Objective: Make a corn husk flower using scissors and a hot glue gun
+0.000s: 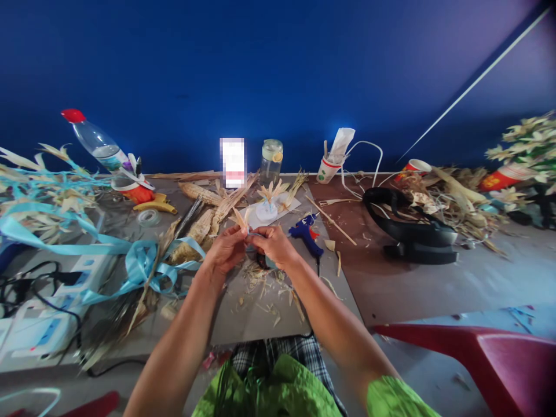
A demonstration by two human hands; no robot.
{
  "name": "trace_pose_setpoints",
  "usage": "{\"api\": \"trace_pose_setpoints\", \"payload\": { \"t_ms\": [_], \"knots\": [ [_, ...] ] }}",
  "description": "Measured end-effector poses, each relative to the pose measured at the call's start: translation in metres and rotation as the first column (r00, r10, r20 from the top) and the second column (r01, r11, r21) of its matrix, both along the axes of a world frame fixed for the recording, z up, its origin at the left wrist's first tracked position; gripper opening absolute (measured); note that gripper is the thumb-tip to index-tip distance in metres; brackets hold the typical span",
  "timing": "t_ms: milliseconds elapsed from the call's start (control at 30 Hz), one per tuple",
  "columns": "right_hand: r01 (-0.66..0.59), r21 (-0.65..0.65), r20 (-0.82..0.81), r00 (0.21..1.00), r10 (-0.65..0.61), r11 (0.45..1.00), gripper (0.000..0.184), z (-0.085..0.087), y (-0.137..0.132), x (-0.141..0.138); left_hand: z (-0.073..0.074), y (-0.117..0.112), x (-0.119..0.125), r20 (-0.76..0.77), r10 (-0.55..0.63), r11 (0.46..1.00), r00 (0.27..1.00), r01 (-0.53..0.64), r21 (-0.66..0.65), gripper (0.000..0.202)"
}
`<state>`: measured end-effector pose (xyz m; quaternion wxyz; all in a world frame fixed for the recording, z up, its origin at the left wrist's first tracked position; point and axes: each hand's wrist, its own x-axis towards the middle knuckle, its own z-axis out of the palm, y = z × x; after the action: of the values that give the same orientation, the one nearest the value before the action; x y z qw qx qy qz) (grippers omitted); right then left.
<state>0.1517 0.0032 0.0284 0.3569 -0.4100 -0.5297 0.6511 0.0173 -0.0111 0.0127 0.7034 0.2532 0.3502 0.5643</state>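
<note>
A corn husk flower (240, 220) with pale pointed petals stands up from the fingertips of my left hand (226, 250), which pinches it near its base. My right hand (275, 245) is closed beside it, gripping a narrow light blue strip (256, 234) that meets the flower's base. The fingertips of both hands nearly touch. Just beyond them, another husk flower (270, 196) rises from a white round holder (266, 211). A blue glue gun (307, 234) lies to the right of my right hand. Husk scraps (264, 284) are scattered below my hands.
Dried corn cobs (200, 194) and a light blue ribbon (141, 263) lie left, near a white power strip (87, 278). A glass jar (271, 159) and a paper cup (329, 170) stand at the back. A black strapped object (410, 231) is at right, before a red chair (486, 353).
</note>
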Motion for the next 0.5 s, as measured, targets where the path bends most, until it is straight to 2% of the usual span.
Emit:
{"api": "trace_pose_setpoints", "payload": {
  "t_ms": [67,133,200,300,400,500],
  "knots": [
    [0.034,0.159,0.111,0.992,-0.052,0.987,0.022,-0.0016,-0.0004,-0.0006,0.0004,0.0001,0.0016,-0.032,0.052,0.999,0.998,-0.052,0.003,0.018],
    [0.025,0.241,0.150,0.987,-0.063,0.970,0.021,-0.0015,-0.0004,0.0001,0.0020,-0.0008,0.0024,-0.032,0.066,0.998,0.997,-0.066,0.015,0.018],
    [0.009,0.182,0.107,0.994,-0.029,0.983,0.022,0.0002,-0.0001,0.0015,0.0039,-0.0026,0.0015,0.014,0.013,0.999,1.000,-0.013,0.040,0.020],
    [-0.020,-0.003,0.005,1.000,0.020,1.000,0.025,0.0037,0.0006,0.0041,0.0050,-0.0056,-0.0017,0.064,-0.076,0.995,0.995,0.072,0.072,0.024],
    [-0.072,-0.100,-0.058,0.996,0.066,0.992,0.028,0.0054,0.0013,0.0060,0.0029,-0.0064,-0.0040,0.027,-0.058,0.997,0.998,0.057,0.044,0.017],
    [-0.113,-0.124,-0.075,0.992,0.104,0.986,0.029,0.0048,0.0019,0.0064,0.0000,-0.0046,-0.0039,-0.012,-0.018,1.000,1.000,0.018,0.011,0.014]
  ]
}}
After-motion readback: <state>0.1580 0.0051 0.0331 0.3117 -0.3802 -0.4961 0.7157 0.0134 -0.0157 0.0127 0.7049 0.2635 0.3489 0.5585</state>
